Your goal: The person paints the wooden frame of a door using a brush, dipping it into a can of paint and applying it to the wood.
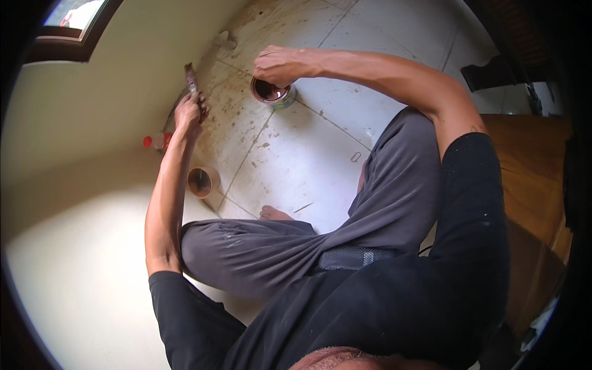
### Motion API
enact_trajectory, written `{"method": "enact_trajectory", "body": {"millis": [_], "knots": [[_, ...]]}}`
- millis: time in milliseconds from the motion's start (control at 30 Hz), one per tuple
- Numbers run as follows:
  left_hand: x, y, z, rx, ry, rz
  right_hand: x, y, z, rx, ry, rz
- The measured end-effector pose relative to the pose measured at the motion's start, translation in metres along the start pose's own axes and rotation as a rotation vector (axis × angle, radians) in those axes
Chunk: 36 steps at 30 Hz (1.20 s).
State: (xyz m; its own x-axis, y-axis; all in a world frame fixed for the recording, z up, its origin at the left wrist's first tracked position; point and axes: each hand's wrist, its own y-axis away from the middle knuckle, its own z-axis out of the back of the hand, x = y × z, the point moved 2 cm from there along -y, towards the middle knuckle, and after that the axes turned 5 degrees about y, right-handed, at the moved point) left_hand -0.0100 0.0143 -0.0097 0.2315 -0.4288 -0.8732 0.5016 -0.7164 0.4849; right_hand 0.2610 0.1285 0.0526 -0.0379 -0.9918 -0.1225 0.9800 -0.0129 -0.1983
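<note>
My left hand [191, 111] grips a paintbrush [191, 77] upright beside the wall at the left. A little to the right, my right hand [277, 65] is closed over the far rim of an open can [280, 98] with dark brown contents; whatever its fingers hold is hidden. Behind my left wrist lies a bottle [157, 140] with a red cap and label. Farther down, a round tan container [209, 182] with a dark inside rests by the wall, to the right of my left forearm.
Spattered white floor tiles [336, 120] stretch between the wall [111, 111] and a brown wooden piece of furniture [524, 172] at the right. A dark-framed opening [58, 46] is at upper left. My bent legs, a bare foot [274, 213] and a small loop [356, 157] on the tiles also show.
</note>
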Motion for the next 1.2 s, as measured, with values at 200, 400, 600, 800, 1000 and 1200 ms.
{"method": "enact_trajectory", "body": {"millis": [200, 400, 600, 800, 1000, 1200], "knots": [[-0.025, 0.020, -0.009, 0.061, -0.118, -0.006, 0.001, -0.008, -0.004, -0.188, 0.057, 0.061], [-0.026, 0.015, 0.000, 0.057, -0.148, -0.013, 0.000, -0.017, -0.005, 0.011, -0.171, -0.019], [-0.036, 0.016, 0.000, 0.027, -0.088, 0.022, -0.015, -0.023, -0.023, 0.014, 0.070, 0.011], [-0.029, 0.016, -0.007, 0.072, -0.075, 0.014, -0.021, -0.005, -0.030, -0.573, -0.098, 0.149], [-0.026, 0.014, -0.002, 0.060, -0.064, 0.007, -0.009, -0.016, -0.030, -0.519, -0.211, 0.089], [-0.026, 0.016, -0.008, 0.011, -0.091, 0.008, -0.018, -0.007, -0.031, -0.435, -0.154, 0.134]]}}
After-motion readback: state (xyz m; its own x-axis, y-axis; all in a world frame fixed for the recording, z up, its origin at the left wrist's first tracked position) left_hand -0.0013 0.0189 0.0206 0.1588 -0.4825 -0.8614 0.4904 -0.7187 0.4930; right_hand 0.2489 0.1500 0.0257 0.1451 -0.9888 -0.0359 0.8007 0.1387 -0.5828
